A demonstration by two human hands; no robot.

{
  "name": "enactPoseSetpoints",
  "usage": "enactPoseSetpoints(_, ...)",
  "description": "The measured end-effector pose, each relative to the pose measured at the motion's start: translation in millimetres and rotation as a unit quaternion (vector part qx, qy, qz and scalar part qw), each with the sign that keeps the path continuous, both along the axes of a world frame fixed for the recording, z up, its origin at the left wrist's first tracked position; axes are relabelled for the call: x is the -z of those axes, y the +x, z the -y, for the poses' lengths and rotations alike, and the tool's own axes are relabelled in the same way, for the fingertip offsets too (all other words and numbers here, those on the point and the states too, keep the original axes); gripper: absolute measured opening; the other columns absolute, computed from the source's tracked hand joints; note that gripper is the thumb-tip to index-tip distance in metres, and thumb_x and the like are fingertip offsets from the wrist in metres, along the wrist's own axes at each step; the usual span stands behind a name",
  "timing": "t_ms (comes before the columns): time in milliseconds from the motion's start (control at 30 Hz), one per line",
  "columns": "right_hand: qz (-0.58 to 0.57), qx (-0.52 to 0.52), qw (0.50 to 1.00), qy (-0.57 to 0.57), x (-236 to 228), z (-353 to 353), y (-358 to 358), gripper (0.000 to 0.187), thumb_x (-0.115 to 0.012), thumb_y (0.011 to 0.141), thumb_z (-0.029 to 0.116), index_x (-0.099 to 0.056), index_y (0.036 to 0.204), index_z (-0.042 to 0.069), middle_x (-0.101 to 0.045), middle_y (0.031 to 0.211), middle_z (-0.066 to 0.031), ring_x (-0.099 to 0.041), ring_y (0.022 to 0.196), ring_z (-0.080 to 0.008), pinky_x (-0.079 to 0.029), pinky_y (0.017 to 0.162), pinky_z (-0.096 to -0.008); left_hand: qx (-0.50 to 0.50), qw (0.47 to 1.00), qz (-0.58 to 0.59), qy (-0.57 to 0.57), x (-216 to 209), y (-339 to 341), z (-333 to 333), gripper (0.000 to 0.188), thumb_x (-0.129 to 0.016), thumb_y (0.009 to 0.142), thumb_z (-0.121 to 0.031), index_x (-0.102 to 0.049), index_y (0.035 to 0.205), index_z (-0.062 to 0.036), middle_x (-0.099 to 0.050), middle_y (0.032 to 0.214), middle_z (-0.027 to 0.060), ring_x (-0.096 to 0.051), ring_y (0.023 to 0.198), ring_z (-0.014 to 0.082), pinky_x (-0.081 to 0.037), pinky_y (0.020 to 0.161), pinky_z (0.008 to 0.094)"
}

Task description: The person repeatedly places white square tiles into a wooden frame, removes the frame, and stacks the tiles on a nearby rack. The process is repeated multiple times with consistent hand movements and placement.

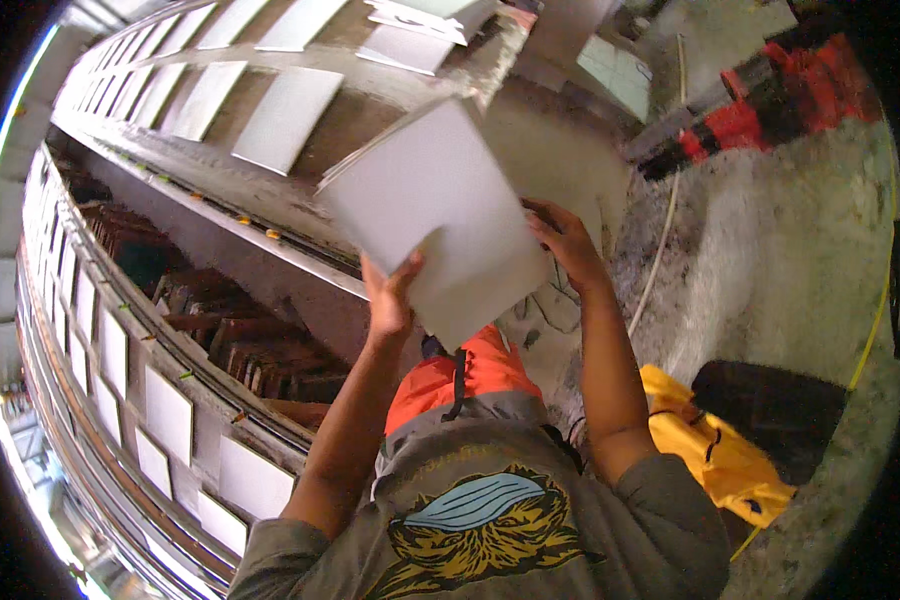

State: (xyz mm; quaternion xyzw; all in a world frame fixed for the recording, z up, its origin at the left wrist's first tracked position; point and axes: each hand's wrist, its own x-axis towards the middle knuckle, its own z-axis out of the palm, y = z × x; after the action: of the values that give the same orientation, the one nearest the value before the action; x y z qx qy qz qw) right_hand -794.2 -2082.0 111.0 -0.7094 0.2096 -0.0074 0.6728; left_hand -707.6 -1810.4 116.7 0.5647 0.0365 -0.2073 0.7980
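Observation:
In front of my body I hold a tilted stack of flat white rectangular sheets. Several layered edges show along its upper left side. My left hand grips the lower left edge, its thumb pressed on the top face and its other fingers mostly hidden beneath. At the right edge, my right hand has its fingers bent against the stack; part of their grip is hidden. Whether the sheets are stiff tiles or card, I cannot tell.
A long bench at the upper left carries rows of white sheets. Below it runs another long surface with more sheets. A yellow item lies at right beside a dark panel. Red-and-black cloth appears farther off, near a hose.

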Motion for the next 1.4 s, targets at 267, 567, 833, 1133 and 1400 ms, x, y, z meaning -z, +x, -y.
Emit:
enactPoseSetpoints(267, -0.149, 0.272, 0.950, 0.038, 120, 0, -171, 0.049, -0.067, 0.095, 0.038, -0.065, 0.132, 0.005, -0.070, 0.119, -0.0062, -0.063, 0.109, -0.0187, -0.047, 0.095, -0.0368, 0.203, 0.975, 0.009, 0.087, 102, -85, 81, 0.063, -0.077, 0.084, -0.018, -0.045, 0.136, 0.0008, -0.061, 0.123, 0.0152, -0.061, 0.110, 0.0245, -0.050, 0.095, 0.0375)
enactPoseSetpoints(567, -0.227, 0.264, 0.937, -0.002, 377, -55, -235, 0.054, -0.060, 0.097, 0.049, -0.067, 0.125, 0.004, -0.068, 0.124, -0.0192, -0.064, 0.115, -0.0347, -0.047, 0.100, -0.0438, 0.140, 0.968, -0.170, 0.121, 322, -165, 51, 0.067, -0.078, 0.079, -0.014, -0.046, 0.136, -0.0003, -0.062, 0.122, 0.0138, -0.063, 0.110, 0.0286, -0.050, 0.096, 0.0421)
enactPoseSetpoints(833, -0.263, 0.285, 0.920, -0.056, 615, -18, -240, 0.049, -0.062, 0.097, 0.036, -0.061, 0.130, 0.000, -0.070, 0.116, -0.0194, -0.067, 0.108, -0.0306, -0.051, 0.094, -0.0400, 0.161, 0.962, -0.183, 0.122, 547, -172, 80, 0.060, -0.075, 0.077, -0.007, -0.048, 0.130, -0.0010, -0.062, 0.118, 0.0134, -0.063, 0.106, 0.0283, -0.052, 0.092, 0.0432)
enactPoseSetpoints(1133, -0.354, 0.166, 0.884, -0.257, 851, 18, -247, 0.054, -0.059, 0.095, 0.028, -0.051, 0.142, 0.005, -0.048, 0.148, -0.0255, -0.049, 0.133, -0.0408, -0.043, 0.109, -0.0501, 0.169, 0.937, -0.263, 0.155, 741, -143, 59, 0.055, -0.075, 0.077, -0.006, -0.049, 0.126, 0.0000, -0.064, 0.112, 0.0156, -0.067, 0.099, 0.0298, -0.055, 0.090, 0.0444)
enactPoseSetpoints(1400, -0.442, -0.035, 0.861, -0.251, 837, 77, -178, 0.062, -0.056, 0.098, 0.032, -0.039, 0.152, 0.005, -0.025, 0.163, -0.0234, -0.028, 0.146, -0.0489, -0.030, 0.120, -0.0518, 0.163, 0.922, -0.282, 0.209, 758, -118, 56, 0.052, -0.076, 0.076, -0.006, -0.055, 0.122, 0.0061, -0.068, 0.103, 0.0176, -0.068, 0.100, 0.0304, -0.055, 0.091, 0.0450)
